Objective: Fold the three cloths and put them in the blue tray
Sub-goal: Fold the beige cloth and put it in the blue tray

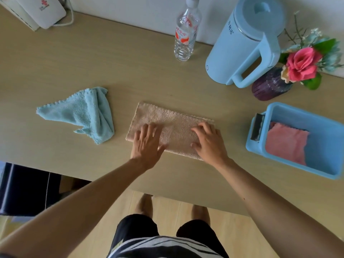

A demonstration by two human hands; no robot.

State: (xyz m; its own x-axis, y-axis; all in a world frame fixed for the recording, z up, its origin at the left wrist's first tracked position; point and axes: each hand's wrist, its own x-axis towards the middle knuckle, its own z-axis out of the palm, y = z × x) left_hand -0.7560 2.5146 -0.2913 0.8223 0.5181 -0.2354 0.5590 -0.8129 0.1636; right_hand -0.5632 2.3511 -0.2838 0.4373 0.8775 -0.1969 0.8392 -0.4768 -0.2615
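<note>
Beige cloth (173,127): lies in the middle of the desk (93,58), folded into a long strip with a scalloped far edge; both hands rest on its near half.
Left hand (148,142): flat, fingers spread, palm down on the strip's left end — pressing, gripping nothing.
Right hand (209,141): on the strip's right end, fingers slightly curled, fingertips on the fabric; whether it pinches the cloth cannot be told.
Blue cloth (87,113): unfolded and crumpled, left of the beige cloth, apart from both hands; its edge is scalloped too.
Pink cloth (284,144): folded, lying inside the blue tray at its left part.
Blue tray (314,170): on the desk's right side, right of the right hand and not touched by it; a dark, grey-fronted block (257,127) sits at its left rim.
Far side of desk: clear plastic bottle (185,34), pale blue kettle (245,43), purple vase (270,86) with a pink rose (301,64) — all well beyond the hands.
</note>
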